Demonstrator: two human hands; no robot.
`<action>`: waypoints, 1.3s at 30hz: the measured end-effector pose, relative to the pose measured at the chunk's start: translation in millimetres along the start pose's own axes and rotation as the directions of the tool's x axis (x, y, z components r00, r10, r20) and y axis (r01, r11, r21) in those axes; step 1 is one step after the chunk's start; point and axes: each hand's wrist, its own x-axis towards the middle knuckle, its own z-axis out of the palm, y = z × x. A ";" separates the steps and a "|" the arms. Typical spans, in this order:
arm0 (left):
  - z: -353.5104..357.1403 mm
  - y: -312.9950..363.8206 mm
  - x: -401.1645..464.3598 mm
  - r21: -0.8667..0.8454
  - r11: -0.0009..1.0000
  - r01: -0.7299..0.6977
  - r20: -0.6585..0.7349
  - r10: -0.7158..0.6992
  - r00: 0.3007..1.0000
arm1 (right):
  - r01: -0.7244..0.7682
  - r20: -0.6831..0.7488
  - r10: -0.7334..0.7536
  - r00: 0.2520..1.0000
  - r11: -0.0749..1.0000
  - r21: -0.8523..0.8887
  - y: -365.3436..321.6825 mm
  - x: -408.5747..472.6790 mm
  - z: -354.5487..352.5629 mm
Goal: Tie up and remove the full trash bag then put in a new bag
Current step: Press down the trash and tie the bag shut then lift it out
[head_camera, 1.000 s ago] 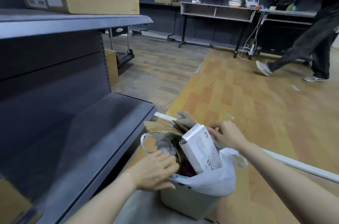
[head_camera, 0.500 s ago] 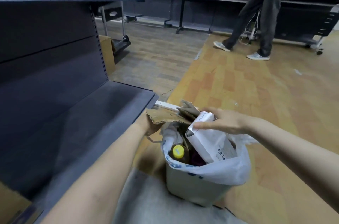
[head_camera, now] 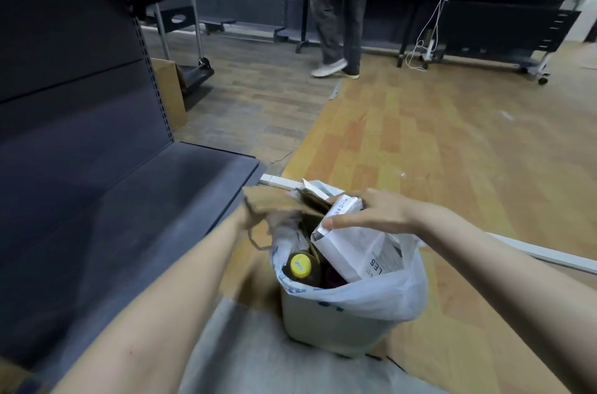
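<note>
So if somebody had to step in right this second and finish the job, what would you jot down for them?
Left hand: at the bag's far-left edge under the cardboard flap, blurred; grip unclear, though a bag handle loop hangs by it.
Right hand: fingers straight, pressing on the white carton.
Trash bag: in the bin on the floor, untied, overfull; yellow-capped bottle inside.
Done: nothing finished.
Left: push contents down, gather handles, tie, lift out, fit a new bag. No new bag in view.
</note>
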 end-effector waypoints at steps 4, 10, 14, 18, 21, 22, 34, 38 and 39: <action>-39.0 17.2 0.2 0.143 0.973 -0.179 -0.019 0.183 0.983 | -0.016 0.048 0.011 0.999 0.994 0.106 14.8 5.8 -0.3; -71.5 35.5 -26.3 0.332 0.910 -0.248 0.048 0.246 0.968 | -0.053 0.029 0.048 0.998 0.980 0.194 23.0 1.5 -1.1; -66.2 49.8 -39.1 0.317 0.922 -0.222 0.088 0.204 0.975 | -0.062 0.013 0.061 0.998 0.981 0.184 30.7 -12.6 -13.2; -58.5 59.2 -46.3 0.286 0.938 -0.195 0.052 0.188 0.981 | -0.039 -0.426 -0.055 0.903 0.977 -0.209 8.8 -29.7 -20.8; -50.5 61.2 -53.0 0.279 0.943 -0.183 0.017 0.186 0.982 | 0.126 -0.392 -0.308 0.867 0.896 -0.426 -34.0 -32.5 -3.0; -48.3 61.3 -54.7 0.278 0.944 -0.179 0.008 0.184 0.983 | 0.172 -0.330 -0.362 0.872 0.857 -0.485 -47.5 -27.9 7.6; -70.3 41.5 -76.0 0.461 0.883 0.085 0.267 -0.230 0.936 | 0.395 0.055 -0.538 0.841 0.542 -0.742 -34.0 -16.5 70.0; -65.9 36.0 -77.9 0.388 0.915 0.110 0.233 -0.213 0.949 | 0.302 0.037 -0.431 0.902 0.568 -0.765 -35.5 -15.2 77.7; -62.2 29.4 -79.0 0.351 0.925 0.146 0.226 -0.235 0.945 | 0.276 0.045 -0.394 0.918 0.553 -0.786 -39.9 -14.4 74.8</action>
